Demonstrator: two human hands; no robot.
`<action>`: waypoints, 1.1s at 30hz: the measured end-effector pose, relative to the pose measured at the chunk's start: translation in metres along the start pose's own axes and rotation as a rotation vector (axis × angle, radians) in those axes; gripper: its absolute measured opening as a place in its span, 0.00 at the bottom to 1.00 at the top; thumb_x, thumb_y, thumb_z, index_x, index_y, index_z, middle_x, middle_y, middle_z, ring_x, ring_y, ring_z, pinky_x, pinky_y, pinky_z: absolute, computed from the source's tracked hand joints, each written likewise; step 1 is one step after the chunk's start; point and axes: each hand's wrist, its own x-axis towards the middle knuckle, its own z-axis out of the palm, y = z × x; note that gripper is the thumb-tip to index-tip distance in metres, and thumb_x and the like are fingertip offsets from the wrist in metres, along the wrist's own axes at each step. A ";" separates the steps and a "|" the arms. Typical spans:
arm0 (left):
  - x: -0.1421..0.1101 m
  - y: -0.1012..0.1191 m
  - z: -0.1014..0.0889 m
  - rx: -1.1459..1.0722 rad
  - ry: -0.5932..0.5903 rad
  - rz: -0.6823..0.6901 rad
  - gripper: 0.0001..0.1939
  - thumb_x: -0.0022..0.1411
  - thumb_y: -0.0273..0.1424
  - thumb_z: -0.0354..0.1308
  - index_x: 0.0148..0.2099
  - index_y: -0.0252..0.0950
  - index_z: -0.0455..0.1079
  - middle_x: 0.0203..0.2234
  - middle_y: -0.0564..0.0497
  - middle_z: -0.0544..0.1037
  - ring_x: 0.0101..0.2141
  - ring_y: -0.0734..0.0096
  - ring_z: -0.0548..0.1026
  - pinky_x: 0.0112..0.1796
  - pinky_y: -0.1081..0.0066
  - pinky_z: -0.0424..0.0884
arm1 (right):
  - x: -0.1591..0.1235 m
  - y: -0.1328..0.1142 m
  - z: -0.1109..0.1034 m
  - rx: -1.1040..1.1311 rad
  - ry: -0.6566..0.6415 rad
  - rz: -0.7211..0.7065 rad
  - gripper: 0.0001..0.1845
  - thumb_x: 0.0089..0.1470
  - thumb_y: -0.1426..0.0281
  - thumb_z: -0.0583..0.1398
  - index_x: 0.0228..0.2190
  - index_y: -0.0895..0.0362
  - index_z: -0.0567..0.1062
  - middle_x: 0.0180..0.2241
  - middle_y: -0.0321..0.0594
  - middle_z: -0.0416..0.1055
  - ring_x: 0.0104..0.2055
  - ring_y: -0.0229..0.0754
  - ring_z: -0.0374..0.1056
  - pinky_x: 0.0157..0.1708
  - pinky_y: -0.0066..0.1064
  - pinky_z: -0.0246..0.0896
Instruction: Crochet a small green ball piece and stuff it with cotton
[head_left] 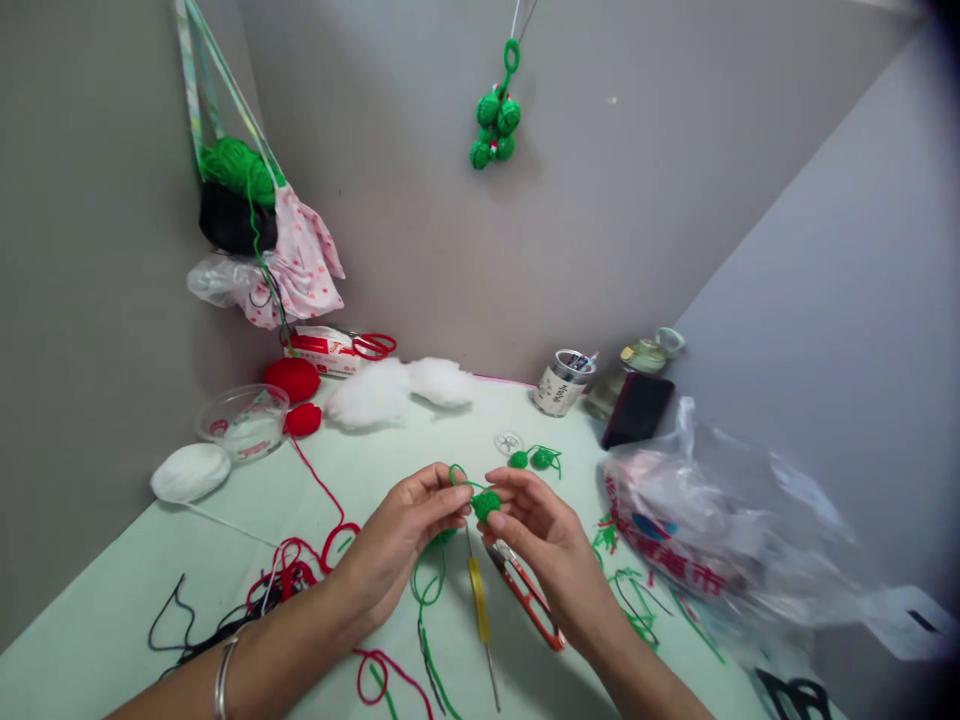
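Between my two hands is a small green crocheted ball (487, 504). My right hand (544, 530) holds it between thumb and fingers. My left hand (409, 525) is closed in a pinch on the green yarn (457, 472) at the ball's left side, and a loop of it rises above the fingertips. Beneath my hands a crochet hook (478, 600) with a yellow grip lies on the table. Orange-handled scissors (529, 595) rest beside it, partly covered by my right hand. More green yarn (429, 590) trails down from under my left hand.
Tangled red yarn (296, 565) and dark yarn lie left, near a white yarn ball (191, 472) and clear bowl (247, 425). White stuffing (397, 390), a pen tin (564, 383) and a phone (637, 410) stand behind. A plastic bag (720, 510) is at right.
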 end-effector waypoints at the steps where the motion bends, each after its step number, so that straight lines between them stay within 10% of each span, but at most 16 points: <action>1: 0.002 0.001 -0.002 -0.024 0.005 -0.020 0.16 0.53 0.36 0.77 0.36 0.34 0.76 0.32 0.52 0.75 0.36 0.74 0.73 0.42 0.75 0.72 | 0.001 0.001 -0.001 0.008 0.007 0.016 0.23 0.49 0.57 0.75 0.44 0.52 0.80 0.37 0.39 0.78 0.36 0.42 0.73 0.40 0.36 0.71; 9: 0.002 0.007 -0.005 -0.189 -0.034 -0.082 0.16 0.51 0.32 0.78 0.34 0.29 0.77 0.28 0.58 0.66 0.22 0.86 0.57 0.21 0.81 0.56 | 0.003 0.006 -0.003 0.136 -0.048 0.128 0.23 0.46 0.58 0.77 0.42 0.54 0.83 0.35 0.38 0.79 0.34 0.39 0.74 0.39 0.33 0.69; 28: -0.008 0.015 0.000 -0.256 -0.101 -0.051 0.07 0.61 0.26 0.71 0.41 0.31 0.77 0.34 0.52 0.77 0.19 0.88 0.59 0.20 0.82 0.59 | -0.002 -0.003 0.005 0.178 0.063 0.131 0.26 0.39 0.58 0.80 0.40 0.54 0.85 0.34 0.35 0.76 0.31 0.36 0.70 0.37 0.31 0.65; 33: -0.005 0.021 -0.001 -0.283 -0.043 -0.022 0.20 0.60 0.25 0.72 0.55 0.37 0.79 0.35 0.53 0.78 0.18 0.89 0.59 0.19 0.84 0.57 | 0.001 0.000 0.001 0.170 0.109 0.137 0.24 0.39 0.56 0.79 0.37 0.55 0.85 0.31 0.35 0.76 0.33 0.38 0.71 0.38 0.31 0.65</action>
